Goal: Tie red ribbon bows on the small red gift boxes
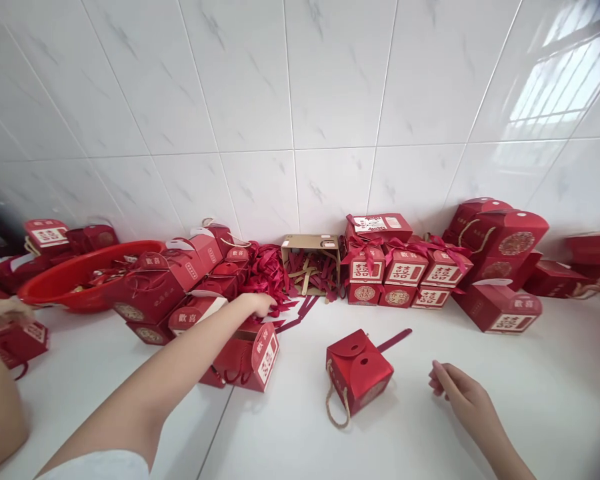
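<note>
The step in hand appears to be choosing a ribbon: the person's left hand (263, 305) reaches into the tangled crimson ribbons (267, 267), though whether its fingers are closed on a strand cannot be told. The right hand (459, 388) is loosely curled near the white tabletop (405, 447), with nothing visible in its grip. Between the two hands, on the tabletop, sits the red gift box (360, 373), apart from both. As a judgement, the move calls for a light pinch that frees one ribbon without dragging the heap. The box is smooth, slightly glossy card, its rounded top flaps folded over and pierced by holes; a coarse, twisted rope handle (338, 417) droops in a loop at its side. A flat maroon strip (397, 339) juts out behind it. Stiff-looking strips (307, 275) fill the brown cardboard carton (293, 240), against pale, marbled wall tiles (335, 80).
</note>
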The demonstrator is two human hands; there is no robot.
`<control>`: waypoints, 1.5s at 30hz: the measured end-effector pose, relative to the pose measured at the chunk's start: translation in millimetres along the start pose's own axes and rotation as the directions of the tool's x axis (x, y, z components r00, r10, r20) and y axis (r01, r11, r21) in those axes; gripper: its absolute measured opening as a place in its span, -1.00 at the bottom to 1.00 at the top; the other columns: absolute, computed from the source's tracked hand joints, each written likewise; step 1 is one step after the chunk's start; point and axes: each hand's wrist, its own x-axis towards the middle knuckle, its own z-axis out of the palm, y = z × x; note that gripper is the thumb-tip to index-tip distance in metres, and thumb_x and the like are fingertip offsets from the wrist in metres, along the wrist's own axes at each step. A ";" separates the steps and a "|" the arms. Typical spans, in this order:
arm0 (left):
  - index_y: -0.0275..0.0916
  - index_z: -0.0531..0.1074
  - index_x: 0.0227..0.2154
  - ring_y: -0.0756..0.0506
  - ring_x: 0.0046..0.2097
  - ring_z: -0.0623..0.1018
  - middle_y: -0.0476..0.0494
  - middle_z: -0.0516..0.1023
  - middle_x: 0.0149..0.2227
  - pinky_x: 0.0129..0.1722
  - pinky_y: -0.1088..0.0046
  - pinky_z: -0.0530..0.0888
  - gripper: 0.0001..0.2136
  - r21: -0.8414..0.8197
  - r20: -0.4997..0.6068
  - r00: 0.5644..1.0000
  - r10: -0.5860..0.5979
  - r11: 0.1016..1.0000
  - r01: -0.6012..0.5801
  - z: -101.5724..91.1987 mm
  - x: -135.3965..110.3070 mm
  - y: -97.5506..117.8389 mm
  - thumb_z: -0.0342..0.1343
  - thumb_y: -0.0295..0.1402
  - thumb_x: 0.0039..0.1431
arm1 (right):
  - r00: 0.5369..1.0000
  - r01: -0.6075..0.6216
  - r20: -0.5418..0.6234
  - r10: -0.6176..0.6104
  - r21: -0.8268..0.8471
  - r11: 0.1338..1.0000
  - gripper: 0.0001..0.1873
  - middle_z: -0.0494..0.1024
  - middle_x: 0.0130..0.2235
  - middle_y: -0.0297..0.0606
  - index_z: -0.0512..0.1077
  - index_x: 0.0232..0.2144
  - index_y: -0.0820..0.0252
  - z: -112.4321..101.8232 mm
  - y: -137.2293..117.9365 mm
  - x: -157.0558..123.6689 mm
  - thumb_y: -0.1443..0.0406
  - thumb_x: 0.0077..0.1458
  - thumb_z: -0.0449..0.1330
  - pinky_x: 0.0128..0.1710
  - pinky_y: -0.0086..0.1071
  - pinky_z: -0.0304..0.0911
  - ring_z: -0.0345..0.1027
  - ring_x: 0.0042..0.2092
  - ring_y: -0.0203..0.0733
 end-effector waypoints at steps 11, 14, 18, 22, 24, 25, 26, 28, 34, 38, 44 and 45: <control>-0.26 0.41 -0.08 -0.13 -0.07 0.50 -0.19 0.46 -0.02 -0.08 0.19 0.48 -0.76 -0.077 -0.112 0.982 0.153 0.984 -0.162 -32.7 -23.4 21.2 0.08 -0.28 0.24 | 0.998 0.067 -0.020 -0.067 0.013 0.998 -0.51 0.51 -0.47 -0.22 0.41 -0.49 0.13 0.7 -2.6 1.0 -0.14 0.03 0.05 -0.42 -0.34 0.33 0.40 -0.40 -0.11; -0.25 0.50 -0.32 -0.14 -0.06 0.48 -0.15 0.50 -0.11 0.02 0.25 0.40 -0.89 -0.098 -0.326 0.919 0.222 0.959 -0.266 -50.7 -41.7 38.1 0.12 -0.34 0.16 | 0.986 0.157 -0.060 -0.156 0.007 0.988 -0.58 0.51 -0.43 -0.24 0.41 -0.44 0.11 2.7 -19.2 -8.0 -0.08 0.10 0.05 -0.37 -0.35 0.31 0.40 -0.37 -0.12; -0.22 0.49 -0.36 -0.13 -0.16 0.51 -0.10 0.55 -0.24 -0.04 0.31 0.40 -0.87 -0.119 -0.524 0.817 0.240 0.929 -0.349 -64.8 -67.0 62.9 0.05 -0.35 0.13 | 0.938 0.347 -0.039 -0.345 0.038 0.937 -0.66 0.48 -0.43 -0.25 0.40 -0.47 0.11 9.4 -58.5 -28.6 0.02 0.15 0.08 -0.35 -0.36 0.29 0.38 -0.38 -0.14; -0.23 0.46 -0.36 -0.12 -0.20 0.53 -0.08 0.58 -0.27 -0.08 0.34 0.42 -0.86 -0.161 -0.614 0.758 0.220 0.905 -0.393 -60.0 -84.7 84.6 0.04 -0.32 0.13 | 0.848 0.507 0.077 -0.524 0.167 0.846 -0.74 0.49 -0.37 -0.22 0.46 -0.40 0.10 33.4 -109.4 -36.5 0.12 0.20 0.07 -0.35 -0.34 0.31 0.38 -0.34 -0.14; -0.22 0.44 -0.35 -0.12 -0.17 0.53 -0.08 0.59 -0.25 -0.07 0.36 0.41 -0.86 -0.188 -0.632 0.744 0.216 0.889 -0.418 -52.8 -92.1 93.4 0.03 -0.31 0.15 | 0.827 0.533 0.079 -0.556 0.201 0.822 -0.74 0.51 -0.27 -0.18 0.48 -0.20 0.10 54.7 -134.8 -29.2 0.12 0.18 0.10 -0.30 -0.32 0.34 0.41 -0.25 -0.11; -0.22 0.43 -0.34 -0.11 -0.16 0.54 -0.08 0.59 -0.24 -0.07 0.37 0.41 -0.86 -0.202 -0.636 0.740 0.217 0.879 -0.431 -48.9 -95.7 97.0 0.02 -0.30 0.17 | 0.828 0.533 0.065 -0.556 0.213 0.819 -0.71 0.50 -0.24 -0.16 0.47 -0.16 0.11 66.6 -146.5 -23.4 0.12 0.17 0.10 -0.31 -0.32 0.35 0.41 -0.24 -0.12; -0.22 0.42 -0.34 -0.10 -0.17 0.54 -0.07 0.59 -0.24 -0.07 0.38 0.42 -0.85 -0.219 -0.637 0.739 0.220 0.867 -0.447 -45.3 -99.3 100.1 0.00 -0.29 0.18 | 0.833 0.524 0.065 -0.550 0.232 0.820 -0.69 0.49 -0.25 -0.16 0.47 -0.14 0.13 78.6 -157.0 -16.9 0.11 0.16 0.11 -0.33 -0.32 0.36 0.40 -0.27 -0.13; -0.21 0.42 -0.35 -0.09 -0.19 0.54 -0.07 0.58 -0.27 -0.10 0.39 0.43 -0.86 -0.258 -0.646 0.730 0.225 0.835 -0.486 -39.8 -106.4 104.7 0.00 -0.30 0.19 | 0.838 0.503 0.088 -0.538 0.258 0.825 -0.63 0.48 -0.26 -0.17 0.44 -0.07 0.15 100.6 -174.1 -4.2 0.11 0.12 0.14 -0.38 -0.32 0.35 0.38 -0.35 -0.19; -0.22 0.44 -0.38 -0.05 -0.27 0.52 -0.04 0.55 -0.34 -0.19 0.45 0.43 -0.90 -0.325 -0.642 0.720 0.263 0.757 -0.566 -39.9 -126.5 106.6 0.06 -0.33 0.17 | 0.724 0.586 0.258 -0.640 0.260 0.767 -0.58 0.41 -0.08 -0.13 0.47 -0.19 0.12 132.4 -195.6 14.7 -0.03 0.16 0.05 -0.01 -0.17 0.20 0.26 -0.02 -0.04; -0.22 0.43 -0.37 -0.03 -0.29 0.51 -0.02 0.54 -0.36 -0.24 0.48 0.43 -0.89 -0.362 -0.597 0.750 0.285 0.739 -0.568 -45.7 -134.0 100.7 0.06 -0.31 0.18 | 0.645 0.540 0.429 -0.632 0.329 0.775 -0.43 0.42 -0.36 -0.27 0.41 -0.46 0.16 128.2 -201.0 13.0 -0.09 0.24 -0.15 -0.16 -0.27 0.23 0.28 -0.26 -0.17; -0.23 0.38 -0.40 -0.06 -0.34 0.52 -0.05 0.52 -0.42 -0.27 0.43 0.46 -0.85 -0.410 -0.660 0.744 0.103 0.780 -0.472 -55.6 -107.5 68.8 0.08 -0.24 0.11 | 0.627 0.409 0.539 -0.562 0.387 0.827 -0.50 0.38 -0.47 -0.34 0.41 -0.51 0.22 104.6 -200.8 -10.1 -0.03 0.23 -0.01 -0.36 -0.44 0.16 0.20 -0.40 -0.31; -0.23 0.38 -0.41 -0.07 -0.35 0.53 -0.06 0.51 -0.43 -0.27 0.41 0.47 -0.84 -0.427 -0.664 0.745 0.060 0.788 -0.443 -58.2 -100.7 61.7 0.08 -0.24 0.09 | 0.640 0.364 0.546 -0.540 0.403 0.840 -0.51 0.39 -0.47 -0.34 0.41 -0.51 0.23 99.8 -198.6 -15.0 -0.02 0.22 0.01 -0.37 -0.44 0.15 0.20 -0.41 -0.32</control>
